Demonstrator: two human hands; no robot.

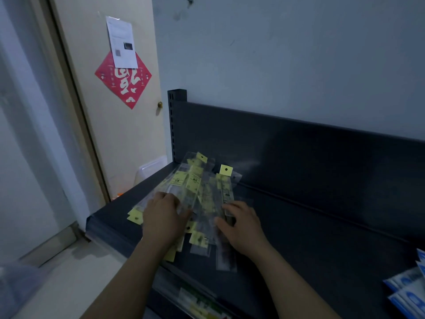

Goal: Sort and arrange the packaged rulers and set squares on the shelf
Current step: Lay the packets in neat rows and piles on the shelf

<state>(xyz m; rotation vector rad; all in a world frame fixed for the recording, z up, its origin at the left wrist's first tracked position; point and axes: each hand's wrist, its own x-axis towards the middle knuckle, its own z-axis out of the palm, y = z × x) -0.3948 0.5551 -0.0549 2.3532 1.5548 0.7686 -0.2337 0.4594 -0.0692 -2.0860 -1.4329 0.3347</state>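
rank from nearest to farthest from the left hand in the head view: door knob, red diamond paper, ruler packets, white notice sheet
1. ruler packets: directly under the left hand, touching it, on the shelf.
2. door knob: past the shelf's left end, at the door's edge.
3. red diamond paper: higher on the door, further left.
4. white notice sheet: above, overlapping the red paper's top.

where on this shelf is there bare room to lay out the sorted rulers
Widest bare patch: the shelf right of the right hand, running to the blue-and-white packets and up to the back panel. A small bare corner lies left of the pile of packaged rulers. The pile is crowded, with the left hand on it.
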